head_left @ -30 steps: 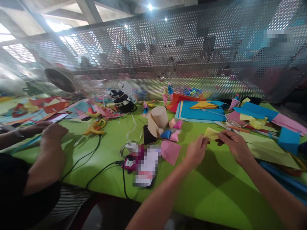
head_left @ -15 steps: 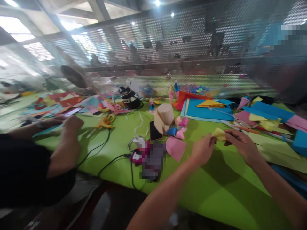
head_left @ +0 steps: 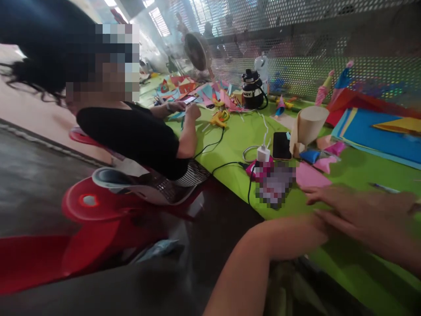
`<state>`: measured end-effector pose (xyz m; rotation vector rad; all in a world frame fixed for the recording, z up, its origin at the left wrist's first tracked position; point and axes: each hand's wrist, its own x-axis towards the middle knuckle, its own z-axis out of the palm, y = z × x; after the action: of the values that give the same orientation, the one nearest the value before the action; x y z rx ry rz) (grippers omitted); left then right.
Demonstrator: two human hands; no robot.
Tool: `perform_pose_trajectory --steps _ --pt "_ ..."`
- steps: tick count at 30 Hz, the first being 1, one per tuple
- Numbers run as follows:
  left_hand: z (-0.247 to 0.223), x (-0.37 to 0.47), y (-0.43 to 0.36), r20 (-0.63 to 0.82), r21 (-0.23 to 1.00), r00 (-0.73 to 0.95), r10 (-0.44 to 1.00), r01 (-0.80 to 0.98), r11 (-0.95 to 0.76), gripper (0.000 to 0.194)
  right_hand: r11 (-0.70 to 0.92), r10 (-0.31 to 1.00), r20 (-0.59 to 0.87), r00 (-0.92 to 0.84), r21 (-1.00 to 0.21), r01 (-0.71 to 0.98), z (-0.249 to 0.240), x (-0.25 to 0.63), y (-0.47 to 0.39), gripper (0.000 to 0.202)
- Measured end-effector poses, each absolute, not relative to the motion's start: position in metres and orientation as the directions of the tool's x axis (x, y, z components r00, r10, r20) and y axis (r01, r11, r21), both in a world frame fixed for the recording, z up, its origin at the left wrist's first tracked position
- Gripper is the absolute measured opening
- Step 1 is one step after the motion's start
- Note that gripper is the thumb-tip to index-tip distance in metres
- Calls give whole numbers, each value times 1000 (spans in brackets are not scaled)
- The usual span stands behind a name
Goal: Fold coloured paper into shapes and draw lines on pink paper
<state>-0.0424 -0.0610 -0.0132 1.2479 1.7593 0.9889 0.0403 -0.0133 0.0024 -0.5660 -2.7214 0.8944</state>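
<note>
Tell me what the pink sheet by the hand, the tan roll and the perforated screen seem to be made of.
Pink sheet: probably matte paper; it looks thin, straight-edged and shows no gloss.
Tan roll: likely matte paper or thin card, as it curls round with a loose flap.
Perforated screen: perhaps metal, grey with regular holes; plastic can't be ruled out.

Tabletop (head_left: 237,140) green; flat paper (head_left: 311,175) pink; paper roll (head_left: 311,125) tan; stool (head_left: 107,219) red; cloth (head_left: 196,174) black-and-white striped.

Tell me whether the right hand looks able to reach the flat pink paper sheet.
Likely yes: the right hand is right beside the flat pink paper sheet, with nothing visible between.
</note>
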Motion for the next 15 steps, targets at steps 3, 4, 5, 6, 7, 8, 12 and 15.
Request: perform_pose_trajectory --steps 3,4,5,6,7,8,12,15 --pt "-13 -59 -80 -141 922 -251 958 318 219 40 781 298 33 -954 -583 224 -2 8 -17 27" --pt "-14 -62 -80 -147 930 -263 953 292 224 42 793 266 25 -964 -574 204 -4 2 -16 25" --pt "-15 -63 -79 -156 936 -281 947 265 232 46 802 237 19 -971 -568 184 -6 -2 -15 24" --pt "-16 -63 -76 -166 941 -303 938 236 243 52 809 212 16 -977 -564 166 -7 -5 -14 23" --pt "-18 -62 -73 -178 945 -326 928 207 254 58 812 190 8 -982 -563 153 -7 -8 -15 23" --pt "-19 -61 -71 -189 948 -348 918 181 263 63 813 178 1 -984 -563 147 -7 -10 -16 22" --pt "-28 -58 -69 -215 955 -371 903 114 274 68 801 199 -38 -979 -569 185 -4 -16 -20 20" --pt "-33 -49 -65 -222 962 -308 925 84 259 69 768 257 -37 -966 -599 227 3 -10 -22 19"
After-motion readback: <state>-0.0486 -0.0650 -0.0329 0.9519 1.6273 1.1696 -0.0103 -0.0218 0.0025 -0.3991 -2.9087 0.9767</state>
